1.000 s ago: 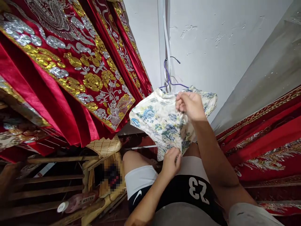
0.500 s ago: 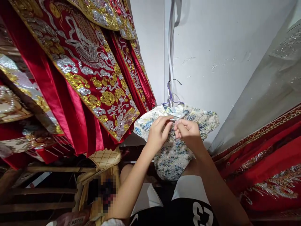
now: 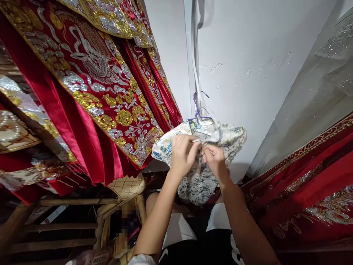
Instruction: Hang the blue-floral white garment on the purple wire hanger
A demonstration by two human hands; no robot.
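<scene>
Sequined red cloth (image 3: 114, 101) hangs beside a white wall (image 3: 234, 77), near wooden bars (image 3: 79, 201).

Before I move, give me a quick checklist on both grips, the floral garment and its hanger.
1. Left grip at the front of the floral garment: ok.
2. Right grip close beside it, also at the front: ok.
3. Purple hanger at the neckline: ok.
4. Hanger securely hung: cannot tell.
5. What the fingertips pinch: cannot tell, too small.
6. Garment clear of the red embroidered cloth: cannot tell, edges meet in view.

Floral garment (image 3: 197, 187) partly hidden behind fingers (image 3: 209, 152); bottle (image 3: 95, 257) cut off below
</scene>
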